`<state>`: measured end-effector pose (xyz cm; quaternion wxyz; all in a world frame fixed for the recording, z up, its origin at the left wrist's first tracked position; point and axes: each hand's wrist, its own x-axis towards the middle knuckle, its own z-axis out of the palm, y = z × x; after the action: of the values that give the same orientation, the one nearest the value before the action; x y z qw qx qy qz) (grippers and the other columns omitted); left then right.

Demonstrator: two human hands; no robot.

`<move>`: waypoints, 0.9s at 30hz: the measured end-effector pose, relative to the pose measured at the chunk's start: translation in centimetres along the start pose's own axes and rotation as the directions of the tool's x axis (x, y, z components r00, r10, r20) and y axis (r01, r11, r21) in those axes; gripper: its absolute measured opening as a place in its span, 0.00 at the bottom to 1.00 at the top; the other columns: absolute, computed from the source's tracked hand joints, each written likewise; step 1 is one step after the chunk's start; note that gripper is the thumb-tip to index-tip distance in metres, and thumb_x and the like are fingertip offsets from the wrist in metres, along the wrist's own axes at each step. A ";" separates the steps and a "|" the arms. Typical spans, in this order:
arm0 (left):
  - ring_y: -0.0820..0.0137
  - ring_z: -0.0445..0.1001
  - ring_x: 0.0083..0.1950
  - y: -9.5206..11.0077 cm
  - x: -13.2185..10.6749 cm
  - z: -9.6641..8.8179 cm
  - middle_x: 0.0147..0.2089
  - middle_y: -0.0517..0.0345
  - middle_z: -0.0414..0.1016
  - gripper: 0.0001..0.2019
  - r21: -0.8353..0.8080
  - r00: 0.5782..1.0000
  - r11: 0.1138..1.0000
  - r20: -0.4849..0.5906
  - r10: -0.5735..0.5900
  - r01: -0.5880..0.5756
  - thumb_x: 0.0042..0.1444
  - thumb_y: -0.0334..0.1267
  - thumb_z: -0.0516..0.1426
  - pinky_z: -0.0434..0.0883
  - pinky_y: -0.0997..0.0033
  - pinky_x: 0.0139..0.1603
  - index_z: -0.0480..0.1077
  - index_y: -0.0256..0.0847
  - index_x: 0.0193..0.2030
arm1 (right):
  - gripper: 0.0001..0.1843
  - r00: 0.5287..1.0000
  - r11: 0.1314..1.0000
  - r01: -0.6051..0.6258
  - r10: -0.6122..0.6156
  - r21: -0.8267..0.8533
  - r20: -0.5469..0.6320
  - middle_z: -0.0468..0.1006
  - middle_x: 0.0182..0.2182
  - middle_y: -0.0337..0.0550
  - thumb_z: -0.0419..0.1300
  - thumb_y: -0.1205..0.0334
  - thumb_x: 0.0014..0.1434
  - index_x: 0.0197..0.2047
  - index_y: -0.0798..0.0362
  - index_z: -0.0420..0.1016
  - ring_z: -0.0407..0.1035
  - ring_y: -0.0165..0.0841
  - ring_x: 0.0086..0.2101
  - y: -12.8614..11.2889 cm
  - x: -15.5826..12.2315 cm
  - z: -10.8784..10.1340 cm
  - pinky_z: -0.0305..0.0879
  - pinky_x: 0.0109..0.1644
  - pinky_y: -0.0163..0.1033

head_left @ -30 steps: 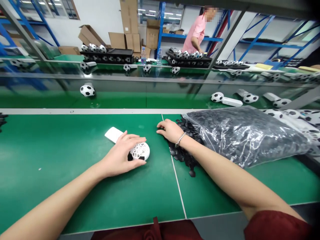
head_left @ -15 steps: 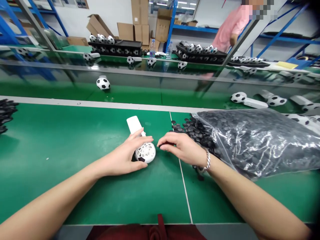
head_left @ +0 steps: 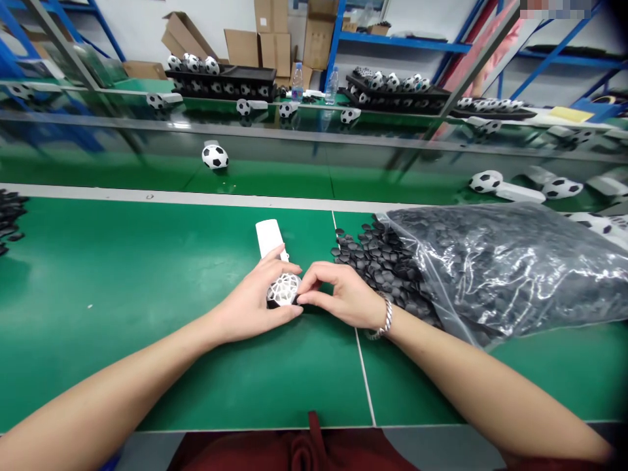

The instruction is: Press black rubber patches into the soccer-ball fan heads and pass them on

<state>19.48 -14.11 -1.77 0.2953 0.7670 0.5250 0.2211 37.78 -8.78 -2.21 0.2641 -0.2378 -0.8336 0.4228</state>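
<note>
My left hand (head_left: 252,302) grips a white handheld fan (head_left: 282,288) with a ball-shaped lattice head; its white handle (head_left: 269,238) lies flat on the green table (head_left: 122,275), pointing away from me. My right hand (head_left: 338,296) is pressed against the right side of the fan head, its fingertips pinched there; whether a small black piece sits between them is hidden. Just right of my right hand spreads a pile of small black hexagonal pieces (head_left: 377,252), spilling from a clear plastic bag (head_left: 505,268).
A soccer-ball fan (head_left: 214,156) sits on the conveyor belt behind the table, with more such fans (head_left: 495,183) at the right. Black trays (head_left: 220,75) of ball fans, bottles and cartons stand farther back. More black pieces (head_left: 10,212) lie at the left edge.
My right hand left the black pile and came left to the fan head. My left hand kept hold of the fan, and the handle now points more straight away.
</note>
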 end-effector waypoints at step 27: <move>0.52 0.52 0.59 -0.8 0.1 -0.1 0.53 0.49 0.52 0.30 0.051 0.995 0.997 -0.083 -0.060 0.065 0.37 0.49 0.64 0.58 0.46 0.57 0.62 0.46 0.48 | 0.03 0.941 0.726 -0.337 0.266 -0.600 -0.207 0.69 0.29 0.41 0.58 0.64 0.53 0.29 0.53 0.72 0.65 0.31 0.32 4.0 1.1 -4.3 0.61 0.38 0.36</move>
<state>18.89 -13.80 -2.24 0.2597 0.7482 0.5662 0.2283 40.44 -3.50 -3.16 0.1412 -0.4664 -0.8611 0.1451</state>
